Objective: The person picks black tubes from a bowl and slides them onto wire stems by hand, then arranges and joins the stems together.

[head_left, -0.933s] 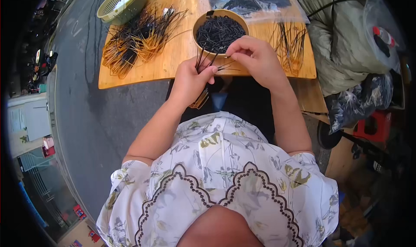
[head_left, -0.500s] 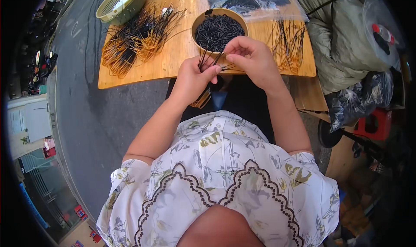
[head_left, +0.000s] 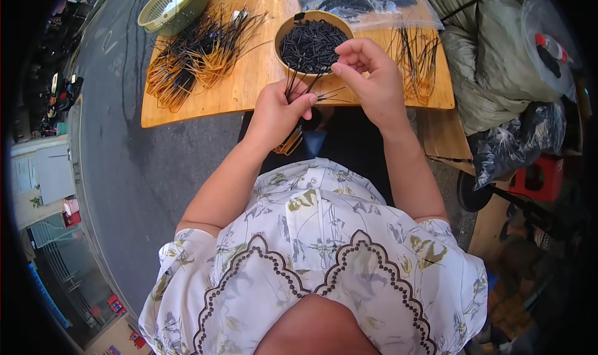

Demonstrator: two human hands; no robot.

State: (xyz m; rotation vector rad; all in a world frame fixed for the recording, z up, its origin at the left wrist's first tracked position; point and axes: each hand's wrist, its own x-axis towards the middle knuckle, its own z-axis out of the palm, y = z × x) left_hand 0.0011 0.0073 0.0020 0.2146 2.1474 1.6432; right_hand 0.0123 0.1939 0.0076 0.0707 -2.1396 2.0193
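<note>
My left hand is closed on a bunch of thin black-ended wires. Their dark tips fan out between thumb and fingers, and amber loops hang below the hand. Just to the right, my right hand hovers by the near right rim of a round tan bowl. Its thumb and forefinger are drawn together; whatever is between them, if anything, is too small to make out. Short black tube-like pieces fill the bowl.
A big pile of amber-looped wires lies on the wooden table at left, below a green basket. A smaller bunch rests at right. Behind the bowl is a clear plastic bag; large sacks stand right.
My right hand has moved up and slightly right, away from the wire ends and closer to the bowl's rim. The left hand keeps its hold in place.
</note>
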